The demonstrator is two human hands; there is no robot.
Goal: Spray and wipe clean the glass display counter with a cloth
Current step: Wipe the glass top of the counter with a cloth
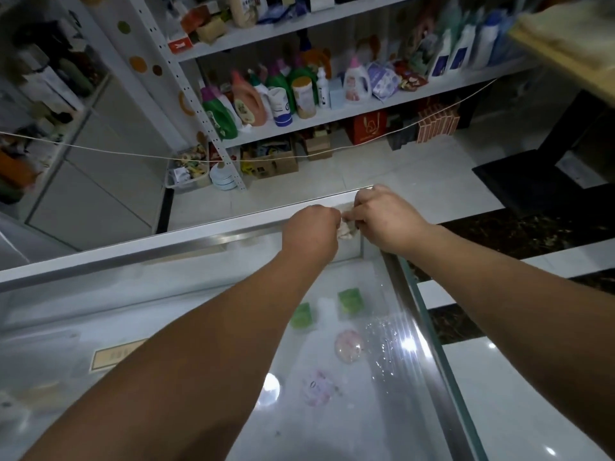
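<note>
Hands way out at the far right corner of the glass counter (133, 259). Left hand (309, 229) and right hand (382, 221) side by side, both curled up and pinching a small crumpled whitish cloth (346, 231) between them, right by the metal edge. Droplets (382, 344) on the glass nearer in, along the right rim. Under the glass, two green packets (349, 300) and a pink round thing (348, 346). Farther back, white shelves (416, 94) packed with detergent bottles (248, 101), cardboard boxes (276, 161) on the floor, string (116, 153) across.

Small shop: stocked detergent shelves (332, 104), glass display counter (382, 377).
</note>
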